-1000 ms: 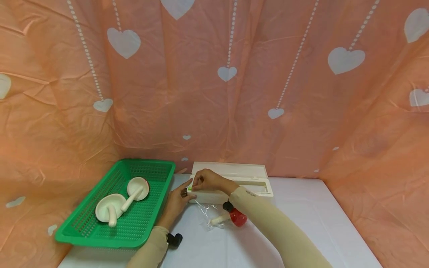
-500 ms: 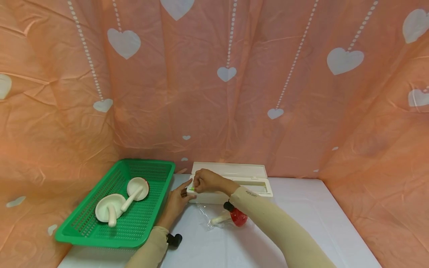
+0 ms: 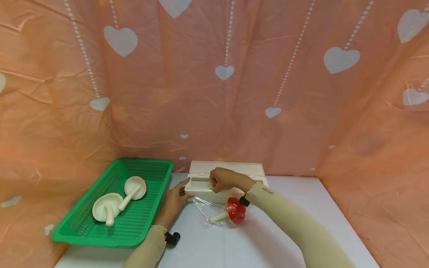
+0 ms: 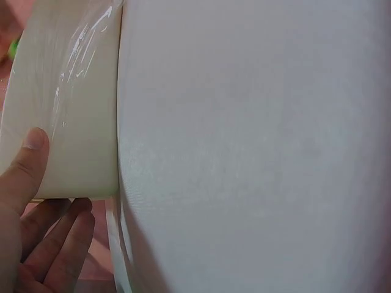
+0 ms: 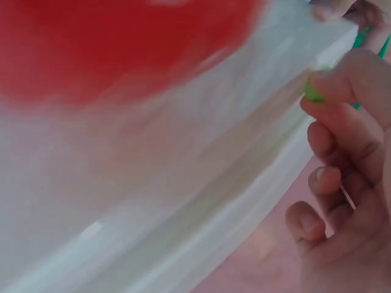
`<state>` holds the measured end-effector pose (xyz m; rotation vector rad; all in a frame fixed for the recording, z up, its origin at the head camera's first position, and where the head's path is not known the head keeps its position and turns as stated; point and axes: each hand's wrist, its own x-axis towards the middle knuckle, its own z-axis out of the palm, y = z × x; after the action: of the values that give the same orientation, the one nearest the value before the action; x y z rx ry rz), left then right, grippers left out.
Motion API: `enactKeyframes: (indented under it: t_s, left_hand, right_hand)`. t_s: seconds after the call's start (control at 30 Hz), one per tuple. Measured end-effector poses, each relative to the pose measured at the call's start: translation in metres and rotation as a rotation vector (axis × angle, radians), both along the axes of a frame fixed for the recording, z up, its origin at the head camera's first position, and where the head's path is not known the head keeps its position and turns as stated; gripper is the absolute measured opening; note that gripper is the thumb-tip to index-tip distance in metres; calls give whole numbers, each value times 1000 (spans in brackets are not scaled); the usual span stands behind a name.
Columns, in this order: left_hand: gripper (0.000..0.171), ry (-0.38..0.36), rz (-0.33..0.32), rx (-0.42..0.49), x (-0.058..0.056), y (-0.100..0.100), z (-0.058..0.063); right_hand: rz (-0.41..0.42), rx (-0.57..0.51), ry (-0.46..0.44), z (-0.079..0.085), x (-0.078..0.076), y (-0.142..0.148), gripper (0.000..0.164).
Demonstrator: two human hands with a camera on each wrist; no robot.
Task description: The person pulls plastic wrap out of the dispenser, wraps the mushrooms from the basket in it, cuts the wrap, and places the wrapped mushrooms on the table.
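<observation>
A white cling film box (image 3: 201, 195) with its lid raised stands at the back of the table. My left hand (image 3: 174, 198) grips its left end; in the left wrist view the thumb lies on the front face and the fingers (image 4: 68, 247) stand at the end. My right hand (image 3: 223, 180) pinches a small green slide cutter (image 5: 314, 89) between thumb and forefinger, about midway along the box's front edge. Clear film (image 3: 200, 209) hangs from that edge onto the table, over a mushroom-shaped piece with a red spotted cap (image 3: 237, 211) and a white stem (image 3: 218, 217).
A green perforated basket (image 3: 144, 230) stands at the left, by my left forearm. It holds two similar mushroom-shaped pieces, one with a wide white underside (image 3: 99, 209), the other red-rimmed (image 3: 131, 183). A peach heart-patterned curtain (image 3: 201, 111) closes off the back and sides.
My right hand has moved right along the box's front edge with the slide cutter, from the left end to about the middle. The red cap now shows more fully. My left hand has stayed.
</observation>
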<state>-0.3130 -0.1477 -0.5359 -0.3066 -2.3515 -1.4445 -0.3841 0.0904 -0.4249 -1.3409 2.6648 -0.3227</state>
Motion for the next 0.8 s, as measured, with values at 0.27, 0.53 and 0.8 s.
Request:
enactKeyframes:
  t_s: [0.27, 0.53, 0.8]
  left_hand:
    - [67, -16, 6, -17, 3, -1, 6]
    - [66, -12, 28, -18, 2, -2, 7]
    - [66, -29, 25, -40, 5, 3, 3]
  right_hand:
    - [-13, 39, 16, 5, 2, 65, 20]
    - [-68, 44, 20, 14, 12, 130, 20]
    - [-55, -16, 72, 7, 29, 190, 22]
